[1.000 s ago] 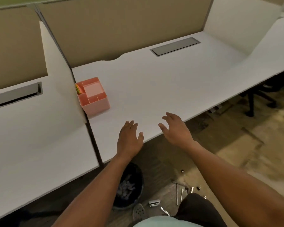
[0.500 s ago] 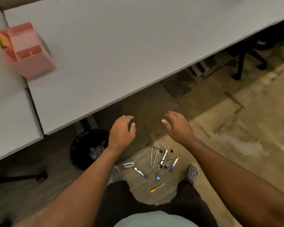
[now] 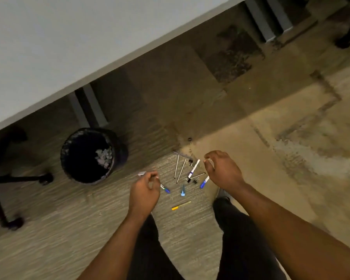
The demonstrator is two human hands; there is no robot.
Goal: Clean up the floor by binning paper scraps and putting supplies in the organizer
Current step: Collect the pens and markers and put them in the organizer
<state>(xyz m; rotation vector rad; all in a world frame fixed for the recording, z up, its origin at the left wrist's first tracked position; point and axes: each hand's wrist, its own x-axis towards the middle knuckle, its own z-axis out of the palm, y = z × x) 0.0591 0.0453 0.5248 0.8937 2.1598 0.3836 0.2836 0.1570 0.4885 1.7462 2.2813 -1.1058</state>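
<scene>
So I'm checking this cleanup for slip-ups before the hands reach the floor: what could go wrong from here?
1. The pens and binder clips lie tangled in a tight pile, so a grab by the right hand may scatter the small clips.
2. One clip sits apart toward the desk and could be missed.
3. The bin stands close to the left hand; supplies could end up in it by mistake.

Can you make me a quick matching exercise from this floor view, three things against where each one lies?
Things:
1. black bin
2. yellow pen
3. white marker

Places:
A. nearest the person's legs
B. just below the desk edge, paper scraps inside
C. in the pile, beside the right hand

Pairs: 1-B, 2-A, 3-C
</scene>
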